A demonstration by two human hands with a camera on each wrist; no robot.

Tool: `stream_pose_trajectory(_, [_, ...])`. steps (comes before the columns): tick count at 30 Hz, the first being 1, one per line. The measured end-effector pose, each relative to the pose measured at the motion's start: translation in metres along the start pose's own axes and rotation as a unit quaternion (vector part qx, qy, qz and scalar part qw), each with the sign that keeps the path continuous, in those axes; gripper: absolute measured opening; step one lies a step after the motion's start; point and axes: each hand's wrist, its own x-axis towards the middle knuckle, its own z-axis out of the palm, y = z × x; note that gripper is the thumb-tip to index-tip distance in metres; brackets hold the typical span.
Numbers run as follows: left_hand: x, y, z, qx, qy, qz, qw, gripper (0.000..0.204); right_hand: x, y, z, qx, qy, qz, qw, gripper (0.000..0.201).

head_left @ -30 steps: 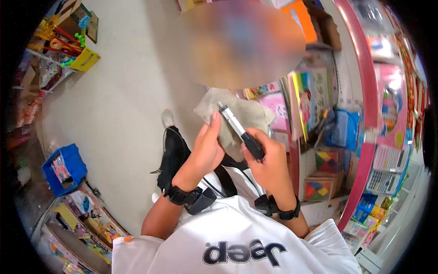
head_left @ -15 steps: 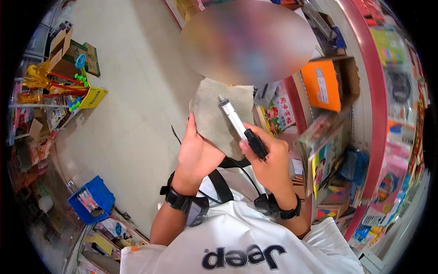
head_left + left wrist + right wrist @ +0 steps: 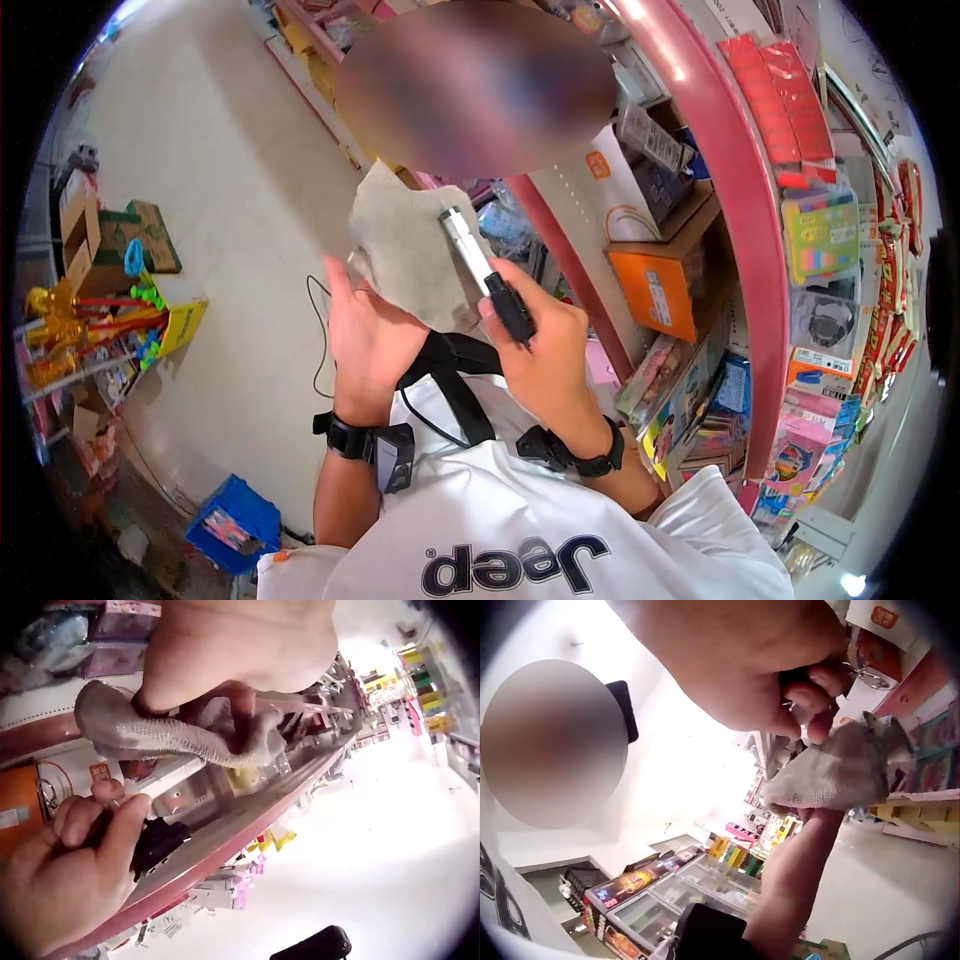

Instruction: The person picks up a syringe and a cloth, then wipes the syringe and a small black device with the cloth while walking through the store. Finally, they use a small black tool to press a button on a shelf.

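Observation:
In the head view my right hand (image 3: 545,345) grips a slim silver-and-black cylinder (image 3: 470,245) by its black end. The silver barrel points up and left, overlapping a grey cloth (image 3: 400,250). My left hand (image 3: 375,340) is palm up beneath the cloth, thumb straight and apart; its other fingers are mostly covered. In the left wrist view the cloth (image 3: 180,739) hangs in folds across the left hand (image 3: 240,645), just above the barrel (image 3: 176,776). A small metal clasp (image 3: 866,675) hangs beside the right hand (image 3: 750,667) in the right wrist view.
Shelves with a pink edge (image 3: 770,250) run along the right, holding an orange box (image 3: 655,290) and packaged goods. On the left are a blue basket (image 3: 235,520) and a yellow box (image 3: 185,310) with toys. Pale floor (image 3: 220,200) lies between. A thin cable (image 3: 312,340) loops beside the left hand.
The head view has turned, so the shelves come further in. The cloth now spreads wider over the left hand, whose thumb has swung outward. The right hand keeps its grip on the cylinder.

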Motion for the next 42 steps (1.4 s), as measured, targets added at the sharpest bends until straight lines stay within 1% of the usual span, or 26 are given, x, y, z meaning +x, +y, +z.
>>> stream_pose_trajectory(2, [0.019,0.009,-0.005,-0.042,-0.055,-0.024,0.997,0.051,0.016,-0.003,0.004,0.017,0.027,0.029,0.999,0.035])
stream_pose_trajectory(4, [0.031,0.019,-0.007,-0.096,0.038,-0.059,0.993,0.053,0.027,-0.013,0.008,0.057,0.042,0.066,0.995,0.034])
stream_pose_trajectory(5, [0.036,0.025,-0.007,-0.120,0.082,-0.074,0.987,0.054,0.032,-0.019,0.010,0.049,0.038,0.078,0.995,0.036])
stream_pose_trajectory(8, [0.053,0.032,-0.013,-0.078,-0.056,-0.079,0.992,0.048,0.046,-0.035,0.023,0.053,0.056,0.102,0.992,0.039])
stream_pose_trajectory(9, [0.050,0.035,-0.010,-0.002,-0.006,-0.055,0.998,0.044,0.050,-0.041,0.026,0.048,0.061,0.093,0.993,0.042])
stream_pose_trajectory(10, [0.050,0.035,0.001,0.090,-0.019,-0.032,0.995,0.043,0.054,-0.047,0.028,0.043,0.065,0.082,0.994,0.044])
stream_pose_trajectory(11, [0.051,0.036,0.012,0.182,-0.033,-0.007,0.983,0.042,0.058,-0.052,0.031,0.038,0.069,0.070,0.994,0.047])
stream_pose_trajectory(12, [0.056,0.041,0.016,0.162,-0.019,-0.039,0.986,0.042,0.062,-0.056,0.035,0.034,0.075,0.058,0.995,0.049])
stream_pose_trajectory(13, [0.062,0.046,0.021,0.141,-0.003,-0.071,0.987,0.043,0.065,-0.059,0.040,0.008,0.094,0.030,0.995,0.047])
stream_pose_trajectory(14, [0.070,0.050,0.019,0.072,-0.047,-0.111,0.990,0.044,0.067,-0.062,0.043,0.004,0.092,0.029,0.995,0.048])
stream_pose_trajectory(16, [0.083,0.056,0.019,-0.073,-0.124,-0.193,0.971,0.046,0.067,-0.070,0.050,-0.006,0.090,0.037,0.995,0.048])
stream_pose_trajectory(17, [0.083,0.058,0.024,-0.038,-0.081,-0.187,0.978,0.049,0.067,-0.073,0.054,-0.013,0.091,0.039,0.995,0.049])
stream_pose_trajectory(18, [0.085,0.061,0.031,0.028,-0.056,-0.171,0.983,0.049,0.066,-0.077,0.059,-0.021,0.091,0.041,0.995,0.049])
stream_pose_trajectory(20, [0.087,0.067,0.056,0.160,-0.008,-0.134,0.978,0.048,0.064,-0.086,0.067,-0.034,0.104,0.042,0.993,0.050])
stream_pose_trajectory(21, [0.086,0.070,0.064,0.174,-0.017,-0.133,0.976,0.046,0.064,-0.092,0.072,-0.039,0.116,0.039,0.992,0.050])
stream_pose_trajectory(24, [0.087,0.075,0.057,0.220,0.003,-0.146,0.964,0.052,0.069,-0.092,0.083,-0.060,0.150,0.008,0.987,0.053])
stream_pose_trajectory(25, [0.088,0.078,0.056,0.215,-0.011,-0.144,0.966,0.050,0.070,-0.092,0.087,-0.068,0.162,-0.003,0.984,0.054])
stream_pose_trajectory(28, [0.080,0.087,0.066,0.230,0.015,-0.165,0.959,0.041,0.071,-0.099,0.095,-0.090,0.145,0.021,0.985,0.062])
stream_pose_trajectory(31, [0.077,0.089,0.068,0.237,0.029,-0.180,0.954,0.038,0.071,-0.102,0.102,-0.102,0.167,0.050,0.979,0.058])
stream_pose_trajectory(34, [0.077,0.088,0.063,0.245,0.031,-0.171,0.954,0.035,0.073,-0.104,0.106,-0.082,0.188,0.094,0.974,0.049])
stream_pose_trajectory(37, [0.072,0.086,0.060,0.239,0.039,-0.180,0.953,0.031,0.075,-0.104,0.107,-0.100,0.196,0.083,0.972,0.047])
stream_pose_trajectory(40, [0.071,0.086,0.057,0.258,0.034,-0.191,0.947,0.029,0.076,-0.103,0.107,-0.078,0.196,0.103,0.972,0.042])
stream_pose_trajectory(42, [0.077,0.085,0.054,0.247,0.042,-0.183,0.951,0.030,0.075,-0.099,0.107,-0.065,0.203,0.084,0.973,0.041])
